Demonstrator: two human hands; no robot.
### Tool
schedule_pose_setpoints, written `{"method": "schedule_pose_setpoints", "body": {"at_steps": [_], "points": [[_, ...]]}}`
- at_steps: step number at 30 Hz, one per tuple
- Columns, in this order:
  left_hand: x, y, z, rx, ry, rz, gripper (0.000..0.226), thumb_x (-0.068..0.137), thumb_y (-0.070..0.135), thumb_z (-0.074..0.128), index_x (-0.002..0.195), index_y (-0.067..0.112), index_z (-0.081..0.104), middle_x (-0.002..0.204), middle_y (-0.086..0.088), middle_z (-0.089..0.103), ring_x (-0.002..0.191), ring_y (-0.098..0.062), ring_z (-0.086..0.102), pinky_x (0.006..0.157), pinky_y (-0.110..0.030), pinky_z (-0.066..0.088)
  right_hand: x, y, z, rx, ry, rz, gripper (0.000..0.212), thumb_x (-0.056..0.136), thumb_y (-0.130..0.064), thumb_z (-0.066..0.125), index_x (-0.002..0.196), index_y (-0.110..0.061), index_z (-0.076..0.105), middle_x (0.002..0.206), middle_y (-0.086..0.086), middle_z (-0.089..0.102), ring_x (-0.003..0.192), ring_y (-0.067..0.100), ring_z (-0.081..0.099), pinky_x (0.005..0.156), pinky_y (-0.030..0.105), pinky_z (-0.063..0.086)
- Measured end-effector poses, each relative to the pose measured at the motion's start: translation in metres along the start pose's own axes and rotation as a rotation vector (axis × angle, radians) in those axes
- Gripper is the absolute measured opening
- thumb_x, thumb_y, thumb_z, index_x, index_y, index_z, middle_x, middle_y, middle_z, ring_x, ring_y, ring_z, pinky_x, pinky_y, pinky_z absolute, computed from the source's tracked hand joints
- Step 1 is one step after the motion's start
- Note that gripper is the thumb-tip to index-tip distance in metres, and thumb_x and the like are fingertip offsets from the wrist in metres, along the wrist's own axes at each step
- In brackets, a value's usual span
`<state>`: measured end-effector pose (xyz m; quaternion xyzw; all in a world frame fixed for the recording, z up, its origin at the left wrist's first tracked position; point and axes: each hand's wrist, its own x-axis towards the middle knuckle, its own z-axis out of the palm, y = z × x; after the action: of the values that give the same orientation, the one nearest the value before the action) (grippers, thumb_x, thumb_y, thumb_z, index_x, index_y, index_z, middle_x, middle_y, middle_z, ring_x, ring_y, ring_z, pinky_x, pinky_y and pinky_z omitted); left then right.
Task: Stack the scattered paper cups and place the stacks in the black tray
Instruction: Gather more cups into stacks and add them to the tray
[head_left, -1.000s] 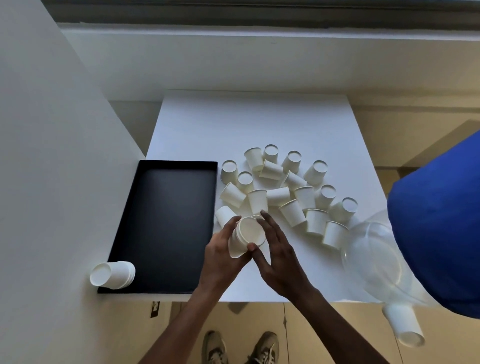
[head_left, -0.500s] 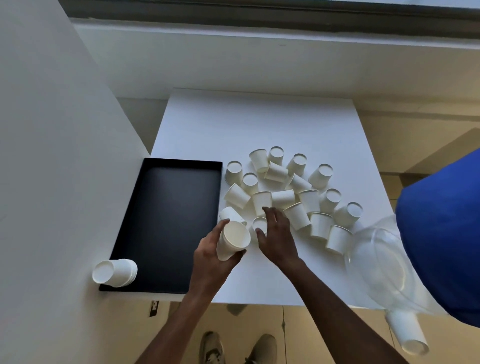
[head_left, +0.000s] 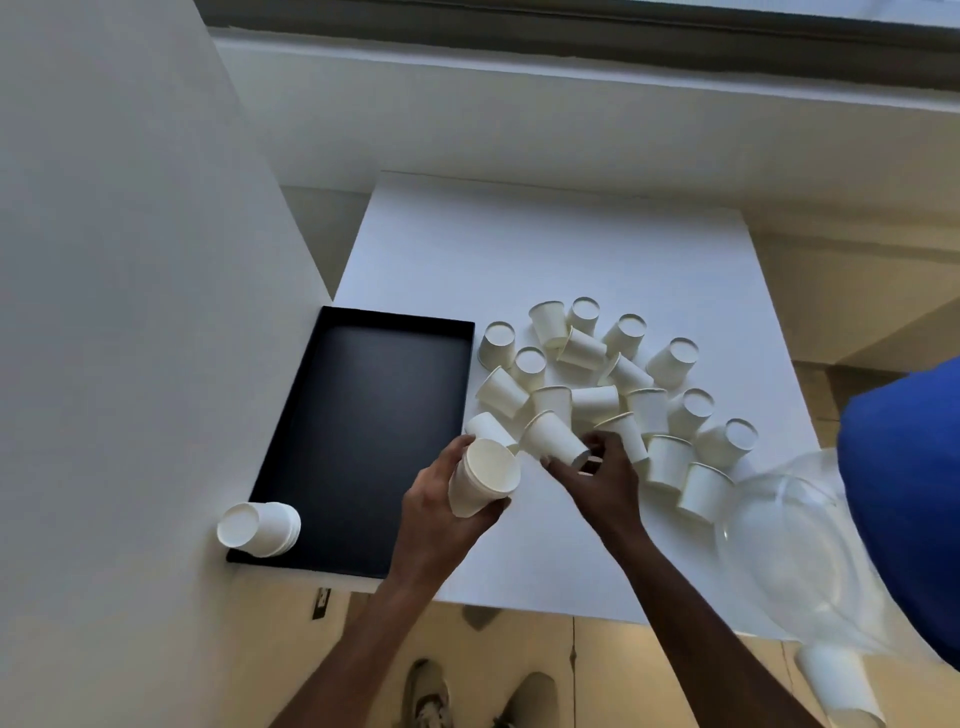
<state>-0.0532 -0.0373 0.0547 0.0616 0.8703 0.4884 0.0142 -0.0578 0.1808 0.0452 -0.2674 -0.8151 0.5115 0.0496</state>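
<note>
Near the front edge of the tabletop (head_left: 519, 249), just right of the black tray (head_left: 374, 415), the left hand (head_left: 436, 514) is holding a short stack of paper cups (head_left: 480, 483). Its grip is wrapping round the stack's wall and tipping the open mouth up and toward the right, seemingly to offer a ready opening for the next cup. The right hand (head_left: 602, 483) is pinching a single paper cup (head_left: 550, 439) at its base end, grip closed on it with thumb and fingertips. That cup is tilting just beside the stack with its rim pointing away from the hand, so it probably needs turning before its base can slide in. Behind both hands, the scattered paper cups (head_left: 595, 401) are lying in a tight cluster from the tabletop's middle toward its right edge. Some are standing upside down and some are lying on their sides, many touching, so lifting one may nudge its neighbours. A finished stack (head_left: 260, 527) is lying on its side at the tray's near left corner; whether it is sitting fully inside the rim is unclear. A clear plastic bowl (head_left: 779, 530) is sitting at the tabletop's near right corner.
</note>
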Motion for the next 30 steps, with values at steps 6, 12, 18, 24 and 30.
{"method": "schedule_pose_setpoints", "body": {"at_steps": [6, 12, 18, 24, 30], "points": [[0.003, 0.005, 0.005, 0.023, -0.070, 0.031, 0.087, 0.074, 0.051, 0.088, 0.149, 0.035, 0.046, 0.131, 0.004, 0.065, 0.114, -0.013, 0.063, 0.095, -0.035, 0.059, -0.034, -0.045, -0.009, 0.352, -0.113, -0.079, 0.054, 0.081, -0.026, 0.085, 0.122, -0.025, 0.050, 0.114, 0.003, 0.065, 0.108, 0.017, 0.067, 0.079, 0.022, 0.057], [0.005, 0.012, 0.009, 0.025, -0.080, 0.051, 0.088, 0.077, 0.044, 0.088, 0.152, 0.021, 0.048, 0.138, -0.005, 0.064, 0.119, -0.022, 0.065, 0.098, -0.044, 0.059, -0.041, -0.054, -0.003, 0.060, -0.208, -0.354, 0.075, 0.086, -0.034, 0.078, 0.148, -0.041, 0.037, 0.127, -0.005, 0.061, 0.111, 0.010, 0.062, 0.090, 0.031, 0.056], [0.008, 0.008, 0.005, -0.003, -0.077, 0.069, 0.087, 0.077, 0.052, 0.085, 0.151, 0.028, 0.046, 0.136, 0.000, 0.065, 0.115, -0.018, 0.066, 0.097, -0.040, 0.060, -0.045, -0.050, 0.006, 0.049, -0.074, -0.481, 0.044, 0.082, -0.031, 0.081, 0.117, -0.018, 0.057, 0.133, -0.008, 0.056, 0.119, 0.009, 0.058, 0.084, 0.034, 0.060], [0.013, 0.007, 0.001, -0.026, -0.087, 0.075, 0.093, 0.077, 0.065, 0.076, 0.155, 0.043, 0.030, 0.126, -0.001, 0.066, 0.105, -0.016, 0.067, 0.087, -0.035, 0.063, -0.065, -0.034, 0.023, -0.123, -0.258, -0.469, 0.065, 0.102, -0.059, 0.036, 0.156, -0.023, 0.031, 0.165, -0.010, 0.028, 0.150, 0.004, 0.028, 0.117, 0.023, 0.037], [0.008, -0.009, -0.007, -0.004, -0.071, 0.075, 0.082, 0.080, 0.064, 0.075, 0.149, 0.042, 0.038, 0.128, 0.004, 0.066, 0.106, -0.016, 0.065, 0.087, -0.038, 0.062, -0.064, -0.040, 0.031, -0.149, -0.416, -0.434, 0.072, 0.100, -0.067, 0.017, 0.159, -0.026, 0.023, 0.165, -0.011, 0.026, 0.151, 0.000, 0.021, 0.122, 0.019, 0.022]]}}
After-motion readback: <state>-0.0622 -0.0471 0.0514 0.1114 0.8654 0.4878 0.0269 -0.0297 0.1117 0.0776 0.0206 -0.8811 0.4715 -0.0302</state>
